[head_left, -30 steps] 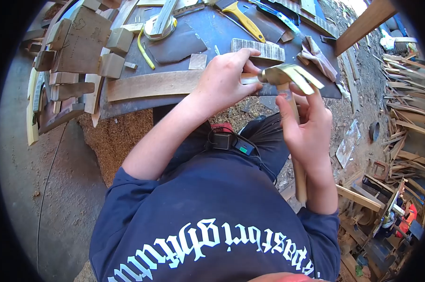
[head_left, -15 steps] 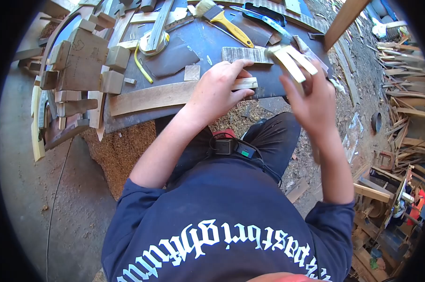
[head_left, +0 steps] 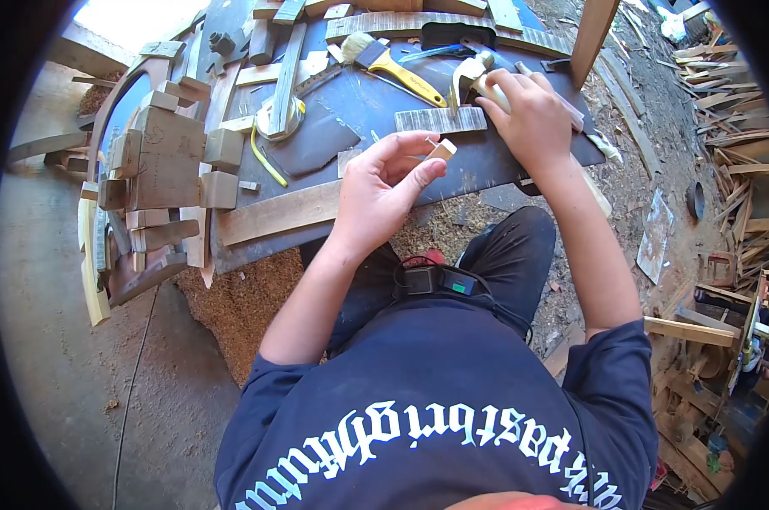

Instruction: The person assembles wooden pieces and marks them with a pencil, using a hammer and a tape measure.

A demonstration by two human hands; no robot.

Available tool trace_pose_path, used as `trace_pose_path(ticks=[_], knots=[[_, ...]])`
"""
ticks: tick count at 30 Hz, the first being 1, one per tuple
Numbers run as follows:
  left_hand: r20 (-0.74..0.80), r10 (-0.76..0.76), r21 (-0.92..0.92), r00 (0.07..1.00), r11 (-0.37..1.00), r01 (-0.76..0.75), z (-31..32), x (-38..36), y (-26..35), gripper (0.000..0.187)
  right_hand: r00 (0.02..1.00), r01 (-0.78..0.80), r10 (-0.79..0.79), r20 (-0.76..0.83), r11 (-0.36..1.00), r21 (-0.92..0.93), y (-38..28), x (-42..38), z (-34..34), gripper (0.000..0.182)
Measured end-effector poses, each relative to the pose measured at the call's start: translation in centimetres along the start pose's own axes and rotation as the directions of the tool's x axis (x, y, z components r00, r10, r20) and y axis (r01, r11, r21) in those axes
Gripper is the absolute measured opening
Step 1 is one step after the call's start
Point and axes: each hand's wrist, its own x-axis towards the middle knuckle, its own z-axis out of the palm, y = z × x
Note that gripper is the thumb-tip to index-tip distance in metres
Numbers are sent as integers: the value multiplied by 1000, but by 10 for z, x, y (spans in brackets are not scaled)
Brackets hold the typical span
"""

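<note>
Over the near edge of the desk (head_left: 486,174) we hold our left hand (head_left: 376,191) raised, thumb and forefinger pinched on a small wood piece (head_left: 442,150), its pale end showing past the fingertips. A thin pin seems to stick out beside it; too small to confirm. Grip of the left hand: clamped on the wood piece, other fingers curled.

Our right hand (head_left: 529,115) rests farther in, toward the right side of the desk, wrapped around the handle of a hammer (head_left: 468,75) just below the head. The metal head points toward the far edge, claw down near the desk surface. Grip of the right hand: closed on the hammer.

Between the two hands lies a flat striped wood strip (head_left: 440,120). A long curved plank (head_left: 278,212) lies along the near edge, passing under the left wrist. A yellow-handled brush (head_left: 393,66) lies near the far edge, just left of the hammer head. Stacked wood blocks (head_left: 168,161) crowd the left edge.
</note>
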Motion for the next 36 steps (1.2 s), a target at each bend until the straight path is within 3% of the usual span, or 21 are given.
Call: trace_pose_path(ticks=[3, 5, 6, 8, 9, 13, 16, 19, 22, 23, 24, 26, 30, 33, 36], knots=[[21, -56, -179, 998, 982, 59, 1, 3, 0, 51, 981, 55, -43, -187, 997, 59, -8, -8, -13, 30], [33, -56, -213, 998, 975, 61, 2, 5, -2, 57, 977, -203, 210, 35, 869, 452, -32, -18, -43, 27], [34, -40, -198, 999, 979, 46, 5, 4, -3, 60, 939, -341, 295, 177, 725, 598, -45, -26, -56, 27], [55, -47, -203, 997, 977, 57, 9, 4, -2, 67, 870, -487, 278, 407, 363, 795, -58, -44, -65, 30], [77, -72, -221, 994, 971, 87, 11, 4, 1, 70, 843, -526, 251, 475, 203, 826, -66, -47, -74, 34], [215, -129, -237, 968, 955, 180, 14, 7, 1, 75, 832, -551, 154, 532, 137, 823, -54, -63, -67, 42], [257, -137, -331, 957, 918, 221, 21, 6, -1, 71, 843, -502, 178, 508, -80, 861, -59, -71, -65, 45], [252, -139, -370, 958, 901, 228, 31, 5, 0, 65, 837, -443, 248, 487, -216, 870, -68, -81, -61, 45], [193, -76, -208, 978, 971, 116, 37, 6, 2, 56, 845, -359, 310, 435, -273, 893, -67, -92, -58, 43], [89, 49, 78, 995, 995, -56, 39, 9, 4, 45, 818, -361, 375, 436, -257, 897, -63, -100, -51, 36], [70, 204, 362, 976, 907, -216, 36, 14, 5, 44, 810, -334, 378, 448, -329, 883, -58, -103, -50, 35], [168, 482, 799, 860, 444, -405, 22, 26, 10, 42, 795, -276, 383, 470, -462, 843, -49, -106, -50, 34], [166, 397, 932, 903, 236, -275, 9, 38, 11, 43, 753, -314, 353, 555, -548, 775, -40, -119, -52, 33], [161, 245, 944, 956, 246, -222, 2, 43, 10, 44, 655, -407, 437, 617, -484, 775, -44, -119, -50, 34], [188, 177, 921, 966, 310, -236, 9, 36, 19, 42, 677, -389, 484, 554, -403, 828, -47, -114, -51, 35]])
